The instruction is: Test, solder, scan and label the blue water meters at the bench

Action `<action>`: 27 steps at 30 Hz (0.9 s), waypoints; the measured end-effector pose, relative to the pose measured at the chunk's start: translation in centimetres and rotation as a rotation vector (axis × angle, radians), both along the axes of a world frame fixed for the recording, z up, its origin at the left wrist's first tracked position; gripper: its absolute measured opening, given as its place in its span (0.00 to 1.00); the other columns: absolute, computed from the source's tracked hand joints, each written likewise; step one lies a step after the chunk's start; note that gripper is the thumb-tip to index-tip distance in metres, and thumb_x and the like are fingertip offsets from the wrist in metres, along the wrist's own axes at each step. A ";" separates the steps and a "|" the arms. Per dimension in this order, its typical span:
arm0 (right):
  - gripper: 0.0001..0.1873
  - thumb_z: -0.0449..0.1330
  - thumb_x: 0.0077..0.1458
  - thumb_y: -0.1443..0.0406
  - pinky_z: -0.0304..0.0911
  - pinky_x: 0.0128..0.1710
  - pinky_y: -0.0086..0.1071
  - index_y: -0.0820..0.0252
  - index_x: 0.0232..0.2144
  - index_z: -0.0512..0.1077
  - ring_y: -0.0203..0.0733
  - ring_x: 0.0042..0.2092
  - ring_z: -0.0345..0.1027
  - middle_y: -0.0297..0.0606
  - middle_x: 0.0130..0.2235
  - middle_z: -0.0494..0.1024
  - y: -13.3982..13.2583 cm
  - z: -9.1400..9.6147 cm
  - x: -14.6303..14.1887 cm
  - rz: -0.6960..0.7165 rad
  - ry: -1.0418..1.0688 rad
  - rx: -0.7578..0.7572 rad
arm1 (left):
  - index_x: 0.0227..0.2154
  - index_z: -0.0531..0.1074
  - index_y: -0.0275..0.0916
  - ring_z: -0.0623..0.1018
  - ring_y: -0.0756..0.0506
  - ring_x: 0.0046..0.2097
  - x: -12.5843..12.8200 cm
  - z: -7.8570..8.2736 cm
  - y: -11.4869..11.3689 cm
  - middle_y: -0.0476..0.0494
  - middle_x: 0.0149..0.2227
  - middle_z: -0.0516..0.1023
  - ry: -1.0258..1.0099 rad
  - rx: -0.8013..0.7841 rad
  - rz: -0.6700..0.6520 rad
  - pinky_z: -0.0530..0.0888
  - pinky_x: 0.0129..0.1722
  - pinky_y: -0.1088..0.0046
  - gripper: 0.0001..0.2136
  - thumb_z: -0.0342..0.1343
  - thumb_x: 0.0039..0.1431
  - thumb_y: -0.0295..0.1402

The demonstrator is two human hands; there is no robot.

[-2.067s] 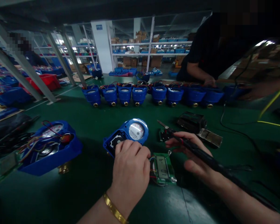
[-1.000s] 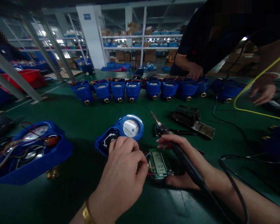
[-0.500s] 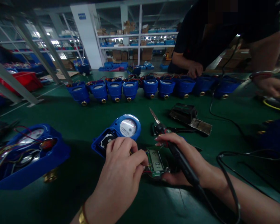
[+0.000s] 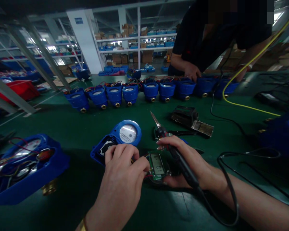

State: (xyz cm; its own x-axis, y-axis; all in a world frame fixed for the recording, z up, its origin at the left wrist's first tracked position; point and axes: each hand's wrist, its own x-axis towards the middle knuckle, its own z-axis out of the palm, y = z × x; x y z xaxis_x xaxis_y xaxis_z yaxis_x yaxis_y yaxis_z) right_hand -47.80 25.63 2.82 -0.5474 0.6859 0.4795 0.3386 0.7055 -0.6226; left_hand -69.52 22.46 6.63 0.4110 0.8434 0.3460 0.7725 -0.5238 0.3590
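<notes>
My right hand (image 4: 195,157) is closed around a black soldering iron (image 4: 183,165), its metal tip pointing up and away from me. Its thumb also touches the lower right edge of a green circuit board with an LCD display (image 4: 157,165). My left hand (image 4: 121,183) has its fingers curled between that board and an open blue water meter (image 4: 128,133), closed on thin wires (image 4: 148,175) at the board's left side. Its fingertips are partly hidden. The meter lies on the green table with its round dial facing up.
Several blue meters (image 4: 130,93) stand in a row at the back. Another wired blue meter (image 4: 55,160) sits at left. A black soldering stand (image 4: 185,115) lies beyond the iron. A co-worker's hand (image 4: 192,71) is behind the row. A yellow cable (image 4: 252,109) and black cords cross the right side.
The view has shifted slightly, moving things a little left. My hands keep their hold. The co-worker's arm at right has drawn back, and a yellow cable now stretches up across the right side.
</notes>
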 end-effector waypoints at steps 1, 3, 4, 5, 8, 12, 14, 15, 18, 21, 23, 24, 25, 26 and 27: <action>0.40 0.66 0.45 0.60 0.62 0.44 0.34 0.56 0.57 0.53 0.42 0.47 0.62 0.40 0.48 0.65 0.0 0.0 0.0 0.001 0.000 -0.001 | 0.26 0.68 0.42 0.64 0.44 0.39 0.0 0.0 0.0 0.48 0.33 0.65 0.001 0.008 0.001 0.59 0.41 0.55 0.09 0.50 0.53 0.21; 0.40 0.66 0.45 0.60 0.62 0.45 0.34 0.55 0.57 0.53 0.42 0.47 0.62 0.40 0.48 0.64 0.0 0.1 0.0 0.004 0.005 -0.005 | 0.26 0.68 0.42 0.64 0.44 0.39 0.0 0.0 -0.1 0.48 0.33 0.65 0.001 0.019 0.001 0.59 0.41 0.55 0.08 0.50 0.53 0.21; 0.39 0.66 0.45 0.61 0.62 0.45 0.34 0.55 0.57 0.53 0.42 0.48 0.62 0.40 0.48 0.64 0.0 0.1 0.0 0.005 0.006 -0.009 | 0.26 0.68 0.42 0.64 0.44 0.39 0.0 0.0 -0.1 0.48 0.32 0.65 0.001 0.021 0.000 0.59 0.41 0.55 0.09 0.51 0.53 0.21; 0.39 0.66 0.45 0.61 0.62 0.45 0.34 0.55 0.57 0.53 0.41 0.48 0.62 0.40 0.48 0.64 0.0 0.1 0.0 0.005 0.007 -0.010 | 0.26 0.68 0.42 0.64 0.44 0.38 0.0 0.0 -0.1 0.48 0.32 0.66 -0.001 0.023 0.000 0.59 0.41 0.55 0.09 0.51 0.53 0.21; 0.39 0.65 0.46 0.61 0.62 0.45 0.33 0.55 0.57 0.52 0.41 0.47 0.62 0.40 0.48 0.64 0.0 0.1 0.0 0.003 0.000 -0.006 | 0.25 0.68 0.42 0.65 0.44 0.38 0.1 -0.1 -0.1 0.49 0.32 0.66 -0.011 0.039 0.004 0.58 0.42 0.54 0.09 0.51 0.53 0.21; 0.39 0.65 0.46 0.60 0.62 0.45 0.35 0.55 0.57 0.52 0.43 0.48 0.61 0.41 0.49 0.64 0.0 0.0 0.1 0.008 0.003 0.009 | 0.26 0.68 0.42 0.65 0.45 0.38 0.1 -0.2 -0.1 0.50 0.31 0.66 -0.018 0.056 0.007 0.58 0.44 0.53 0.09 0.51 0.54 0.20; 0.39 0.65 0.46 0.60 0.62 0.45 0.35 0.55 0.57 0.52 0.43 0.48 0.61 0.41 0.48 0.64 0.0 0.0 0.0 0.006 0.003 0.012 | 0.26 0.68 0.41 0.65 0.45 0.37 0.2 -0.3 -0.2 0.50 0.31 0.65 -0.023 0.061 0.012 0.58 0.44 0.53 0.09 0.51 0.54 0.20; 0.39 0.65 0.46 0.60 0.62 0.44 0.35 0.55 0.57 0.52 0.43 0.47 0.62 0.41 0.48 0.64 0.0 0.0 0.0 0.004 0.002 0.012 | 0.26 0.68 0.41 0.65 0.45 0.37 0.2 -0.3 -0.2 0.50 0.31 0.65 -0.026 0.067 0.011 0.58 0.44 0.53 0.09 0.50 0.54 0.20; 0.39 0.65 0.46 0.61 0.62 0.44 0.34 0.55 0.57 0.52 0.42 0.47 0.62 0.41 0.48 0.65 -0.1 0.0 0.0 0.007 0.001 0.006 | 0.25 0.67 0.40 0.64 0.45 0.37 0.2 -0.3 -0.2 0.50 0.30 0.65 -0.036 0.083 0.000 0.58 0.44 0.53 0.09 0.50 0.54 0.21; 0.40 0.66 0.46 0.61 0.62 0.43 0.34 0.56 0.57 0.52 0.42 0.46 0.62 0.40 0.47 0.65 0.0 0.1 0.0 0.012 0.006 -0.004 | 0.25 0.67 0.40 0.64 0.46 0.37 0.3 -0.4 -0.1 0.50 0.31 0.64 -0.038 0.090 0.002 0.58 0.44 0.53 0.09 0.50 0.55 0.20; 0.40 0.66 0.45 0.62 0.62 0.43 0.34 0.56 0.57 0.52 0.41 0.46 0.62 0.40 0.47 0.64 0.0 0.1 0.0 0.012 0.002 -0.008 | 0.25 0.68 0.40 0.65 0.46 0.37 0.3 -0.5 0.0 0.49 0.31 0.64 -0.033 0.094 0.003 0.58 0.44 0.53 0.08 0.50 0.55 0.20; 0.40 0.66 0.45 0.62 0.62 0.43 0.34 0.56 0.57 0.52 0.41 0.46 0.62 0.40 0.47 0.64 0.0 0.1 0.0 0.011 -0.001 -0.010 | 0.25 0.68 0.40 0.65 0.46 0.37 0.3 -0.5 0.0 0.49 0.31 0.64 -0.032 0.097 0.004 0.58 0.44 0.53 0.08 0.50 0.55 0.20; 0.40 0.66 0.45 0.62 0.63 0.43 0.34 0.56 0.57 0.52 0.41 0.46 0.62 0.40 0.47 0.64 0.0 0.1 0.0 0.010 -0.004 -0.011 | 0.25 0.68 0.40 0.65 0.46 0.37 0.3 -0.5 0.0 0.49 0.31 0.64 -0.031 0.100 0.005 0.59 0.44 0.53 0.08 0.50 0.55 0.21; 0.40 0.66 0.45 0.61 0.63 0.42 0.34 0.56 0.57 0.52 0.41 0.46 0.62 0.40 0.47 0.65 0.0 0.1 0.0 0.007 -0.006 -0.012 | 0.25 0.68 0.40 0.64 0.46 0.37 0.3 -0.5 -0.1 0.49 0.31 0.64 -0.029 0.102 0.006 0.59 0.44 0.53 0.08 0.50 0.55 0.21; 0.40 0.66 0.45 0.61 0.63 0.42 0.34 0.56 0.57 0.52 0.42 0.45 0.62 0.40 0.47 0.65 0.0 0.0 0.0 0.005 -0.008 -0.009 | 0.25 0.67 0.39 0.64 0.46 0.36 0.3 -0.5 -0.1 0.49 0.31 0.64 -0.026 0.101 0.008 0.59 0.44 0.53 0.09 0.49 0.55 0.21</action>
State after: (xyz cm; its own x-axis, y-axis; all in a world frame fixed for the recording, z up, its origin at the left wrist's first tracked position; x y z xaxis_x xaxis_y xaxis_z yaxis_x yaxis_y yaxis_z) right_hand -47.77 25.61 2.85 -0.5545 0.6875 0.4689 0.3407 0.7017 -0.6258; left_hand -69.27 22.36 6.17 0.3943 0.8070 0.4395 0.7679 -0.5521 0.3248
